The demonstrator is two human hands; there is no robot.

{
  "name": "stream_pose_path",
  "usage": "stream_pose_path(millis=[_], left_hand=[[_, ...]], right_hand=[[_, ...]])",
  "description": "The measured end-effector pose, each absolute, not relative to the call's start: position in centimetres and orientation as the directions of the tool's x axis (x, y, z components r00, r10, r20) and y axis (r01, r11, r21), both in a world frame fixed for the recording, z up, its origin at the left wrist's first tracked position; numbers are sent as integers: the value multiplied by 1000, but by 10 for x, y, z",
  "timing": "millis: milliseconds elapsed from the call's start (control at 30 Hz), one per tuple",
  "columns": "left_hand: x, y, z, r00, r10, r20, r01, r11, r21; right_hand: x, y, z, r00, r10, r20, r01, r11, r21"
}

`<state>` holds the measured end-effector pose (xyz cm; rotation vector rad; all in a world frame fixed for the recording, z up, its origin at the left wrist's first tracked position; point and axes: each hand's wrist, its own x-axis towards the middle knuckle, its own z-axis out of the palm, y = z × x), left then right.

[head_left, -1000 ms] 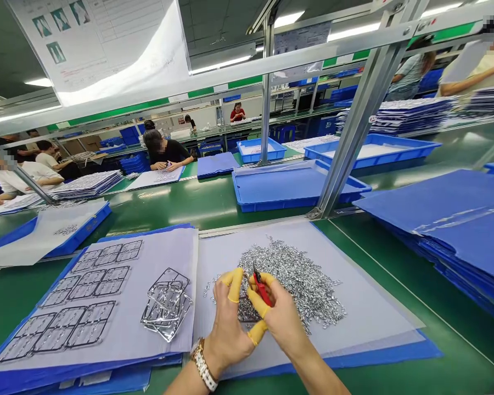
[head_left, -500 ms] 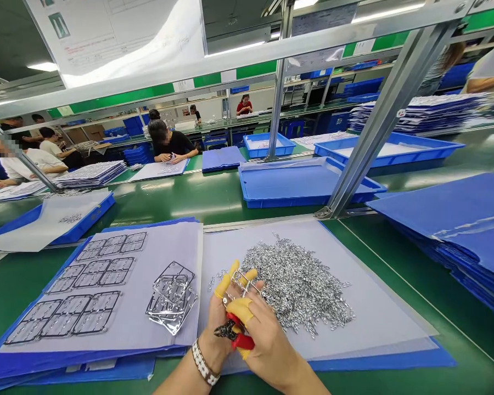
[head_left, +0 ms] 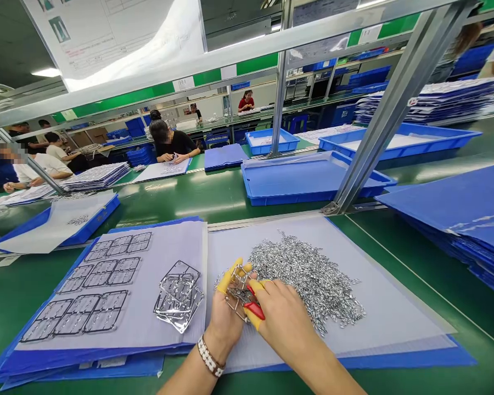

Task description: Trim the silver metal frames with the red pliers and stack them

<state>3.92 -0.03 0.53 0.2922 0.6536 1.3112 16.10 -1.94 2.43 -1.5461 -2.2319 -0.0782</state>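
Observation:
My left hand (head_left: 223, 317), with yellow finger cots on its fingers, is closed on a shiny metallic frame (head_left: 237, 311) with thin crossbars. My right hand (head_left: 286, 308) grips red-handled nippers (head_left: 255, 311), their dark jaws in among the frame's bars. Whether the jaws touch a bar I cannot make out. Just behind and to the right of my hands lies a big heap of small silvery pieces (head_left: 308, 274) on a white sheet (head_left: 387, 329). To the left, several similar frames (head_left: 179, 296) are piled loosely, and more frames (head_left: 90, 315) lie in rows.
A shallow blue tray (head_left: 292, 181) sits beyond the metal post (head_left: 379, 115). Blue sheets (head_left: 456, 208) are stacked at the right. Another blue tray (head_left: 102, 214) with a white sheet stands at the left. Across the bench, a person in black (head_left: 177, 144) handles small things.
My right hand has turned the nippers so that their jaws point into the frame instead of away to the left. The view has shifted slightly.

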Motion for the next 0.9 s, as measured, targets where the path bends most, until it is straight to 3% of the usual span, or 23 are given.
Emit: stream_pose_path(millis=[400,700,900], left_hand=[[38,2,-3,111,961,-254,-769,245,591],[38,0,-7,61,970,-234,-692,210,690],[36,0,-1,111,956,-271,-729,264,632]], right_hand=[[160,-21,32,-295,902,314,931,345,-117],[156,-20,43,-320,922,216,933,346,-95],[165,-19,46,-323,927,191,935,344,-90]])
